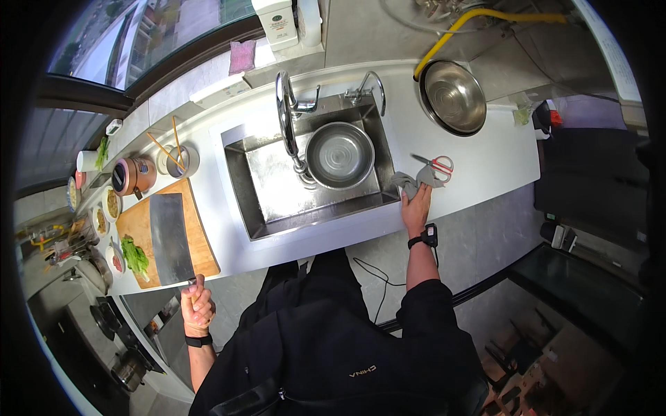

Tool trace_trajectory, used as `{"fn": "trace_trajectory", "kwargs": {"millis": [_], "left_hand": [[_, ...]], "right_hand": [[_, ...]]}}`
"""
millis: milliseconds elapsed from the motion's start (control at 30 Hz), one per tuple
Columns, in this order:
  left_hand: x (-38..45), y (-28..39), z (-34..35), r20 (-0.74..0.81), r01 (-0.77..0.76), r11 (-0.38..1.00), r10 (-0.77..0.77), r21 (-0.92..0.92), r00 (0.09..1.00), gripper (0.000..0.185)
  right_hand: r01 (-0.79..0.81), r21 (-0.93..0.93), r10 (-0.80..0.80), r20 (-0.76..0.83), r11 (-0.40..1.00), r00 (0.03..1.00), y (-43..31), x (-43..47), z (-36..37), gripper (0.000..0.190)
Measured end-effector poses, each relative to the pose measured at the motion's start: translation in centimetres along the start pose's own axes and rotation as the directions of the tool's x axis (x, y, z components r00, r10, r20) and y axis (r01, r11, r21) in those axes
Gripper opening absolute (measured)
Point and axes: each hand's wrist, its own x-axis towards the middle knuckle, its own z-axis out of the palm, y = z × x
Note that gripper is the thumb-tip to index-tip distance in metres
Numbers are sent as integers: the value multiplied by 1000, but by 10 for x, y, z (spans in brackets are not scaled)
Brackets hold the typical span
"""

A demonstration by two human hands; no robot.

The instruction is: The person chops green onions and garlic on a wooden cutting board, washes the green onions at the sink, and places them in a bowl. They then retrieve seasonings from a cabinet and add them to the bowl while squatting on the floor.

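Note:
My left hand (pixel 197 307) grips the handle of a broad cleaver (pixel 171 242), whose dark blade is over a wooden cutting board (pixel 200 239). Green leafy lettuce (pixel 135 257) lies on the board, left of the blade. My right hand (pixel 416 208) is at the counter's front edge, its fingers on a crumpled grey cloth (pixel 411 185); whether they grip it cannot be told. Red-handled scissors (pixel 442 167) lie just beyond the cloth, partly covered by it. Between my hands is a steel sink (pixel 270 182) with a round metal basin (pixel 339 155) in it.
A chrome faucet (pixel 283 109) arches over the sink. Stacked metal bowls (pixel 455 99) stand at the back right. Near the board are a pink rice cooker (pixel 136 176), a pot (pixel 188 161) with wooden chopsticks, and several small plates of food (pixel 112 204).

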Motion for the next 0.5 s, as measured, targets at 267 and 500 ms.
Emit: {"fn": "trace_trajectory", "kwargs": {"millis": [267, 500], "left_hand": [[-3, -32, 1, -21, -63, 998, 63, -6, 998, 20], [-15, -52, 1, -58, -142, 985, 137, -93, 989, 18]], "right_hand": [[98, -20, -97, 69, 995, 993, -45, 30, 26, 75], [224, -51, -224, 2, 973, 975, -91, 161, 74, 68]]}}
